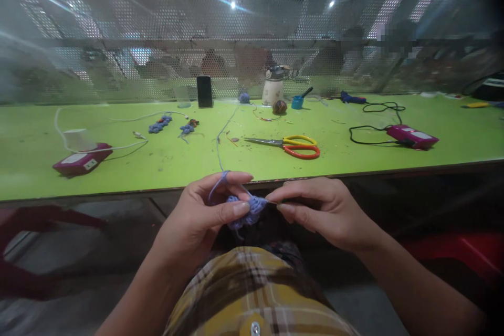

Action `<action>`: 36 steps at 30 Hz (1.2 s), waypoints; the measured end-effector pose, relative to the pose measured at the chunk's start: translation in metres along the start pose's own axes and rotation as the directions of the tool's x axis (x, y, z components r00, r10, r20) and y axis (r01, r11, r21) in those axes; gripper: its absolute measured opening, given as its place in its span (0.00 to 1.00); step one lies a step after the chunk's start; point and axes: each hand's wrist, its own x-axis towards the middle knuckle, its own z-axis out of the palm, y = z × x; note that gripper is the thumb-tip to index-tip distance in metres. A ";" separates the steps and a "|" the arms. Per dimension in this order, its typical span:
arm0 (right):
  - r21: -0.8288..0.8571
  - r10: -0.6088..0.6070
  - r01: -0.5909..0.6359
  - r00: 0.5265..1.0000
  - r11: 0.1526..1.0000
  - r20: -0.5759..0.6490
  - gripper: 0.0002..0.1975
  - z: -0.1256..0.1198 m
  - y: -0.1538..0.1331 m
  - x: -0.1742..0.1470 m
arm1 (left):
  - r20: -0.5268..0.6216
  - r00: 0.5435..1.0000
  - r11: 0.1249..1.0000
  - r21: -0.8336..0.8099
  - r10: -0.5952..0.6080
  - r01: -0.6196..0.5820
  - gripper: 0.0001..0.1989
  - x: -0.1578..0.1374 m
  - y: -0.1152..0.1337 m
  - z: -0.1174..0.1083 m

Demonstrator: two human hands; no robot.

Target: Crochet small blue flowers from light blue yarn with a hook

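- Two bare hands meet in front of the near edge of the worktop (189, 163), above a yellow plaid garment (255, 294).
- The left hand (199, 207) pinches a small piece of blue-violet crochet (254, 211), its thumb lying across the front; a strand of yarn (219, 144) loops around its raised index finger.
- The right hand (328, 210) is closed on a thin tool (272, 201), thumb against fingers, the tip at the right edge of the crochet; the fingers hide most of the tool.
- From the left hand, the strand runs back across the worktop towards a blue-violet yarn ball (244, 97) near the far edge.
- Scissors (282, 143) with yellow and red-orange handles lie beyond the hands, tips pointing left.
- Two finished-looking crochet strips, a longer one (160, 124) and a shorter one (189, 127), lie to the left of the strand.
- Along the back stand a dark phone (204, 92), a patterned jar (272, 89) and a blue pot (297, 102), with a multicoloured yarn ball (279, 107) just before the jar.
- A maroon box (83, 161) sits at far left, another maroon box (412, 137) at right beside a black cable (370, 127).
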 end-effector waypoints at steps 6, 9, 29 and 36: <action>0.180 0.081 -0.083 0.997 0.980 0.021 0.07 0.004 0.003 -0.001 | -0.018 1.000 1.000 0.028 -0.013 0.013 0.13 0.000 0.000 0.001; 0.359 0.169 -0.184 0.983 0.915 0.073 0.07 0.008 0.007 -0.001 | 0.006 0.999 0.999 0.040 -0.031 0.031 0.08 0.001 -0.002 0.001; 0.648 0.359 -0.367 0.921 0.667 0.152 0.16 0.016 -0.005 0.000 | -0.103 0.980 0.966 0.215 0.169 -0.144 0.47 -0.007 -0.008 0.013; 0.695 0.431 -0.363 0.898 0.621 0.084 0.15 0.023 0.000 0.002 | -0.156 0.975 0.975 0.181 0.159 -0.130 0.49 -0.008 -0.008 0.014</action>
